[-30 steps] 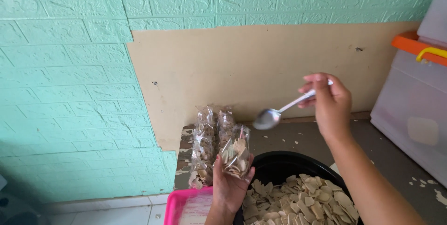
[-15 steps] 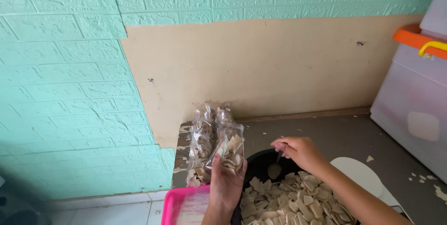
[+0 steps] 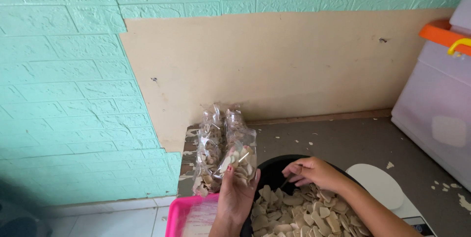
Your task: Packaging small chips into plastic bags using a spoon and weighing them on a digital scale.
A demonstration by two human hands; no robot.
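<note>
My left hand (image 3: 237,193) holds up a small clear plastic bag (image 3: 240,154) partly filled with pale chips. My right hand (image 3: 314,172) is down inside a black bowl (image 3: 273,169) heaped with the same pale chips (image 3: 299,216), gripping a metal spoon whose handle (image 3: 284,182) just shows under the fingers. The spoon's bowl is hidden among the chips. Behind the held bag, two filled clear bags (image 3: 210,149) lean against the wall.
A pink tray (image 3: 177,216) sits at the lower left of the bowl. A white scale (image 3: 380,188) lies right of it on the grey floor. A translucent storage box (image 3: 436,104) with an orange lid stands at the right. Green brick-pattern wall and a beige panel are behind.
My right hand came down from raised height, spoon in the air, into the bowl of chips. My left hand kept the bag held up, shifting slightly.
</note>
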